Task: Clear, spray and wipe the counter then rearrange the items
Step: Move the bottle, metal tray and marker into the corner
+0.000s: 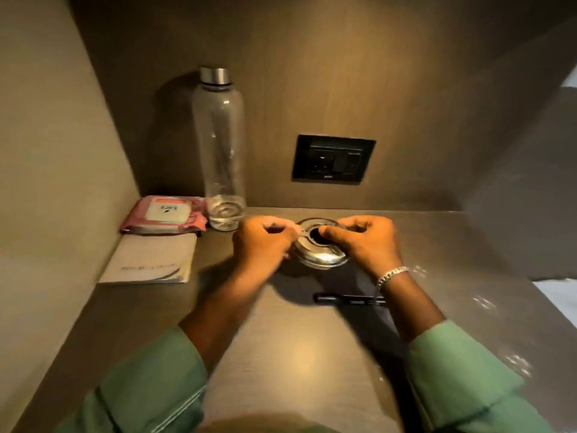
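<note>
Hands both on the round metal dish (321, 254), mid-tabletop toward the back edge. Left hand (265, 242) grips its left rim, fingers curled; right hand (365, 240) grips the right rim, a finger reaching over the dark centre opening. Whether the dish is lifted or resting on the tabletop (296, 354): cannot tell, blurred. Clear bottle (220, 151) with metal cap stands upright just left of the dish, near the back wall. Pink wipes pack (165, 214) lies in the back left corner, touching the bottle base. Booklet (150, 260) lies flat just in front of the pack. Black pen (346, 299) lies near the dish, on its front side, partly under the right wrist. Socket plate (333, 159) on the back wall. Right wrist wears a bracelet (392, 275).
</note>
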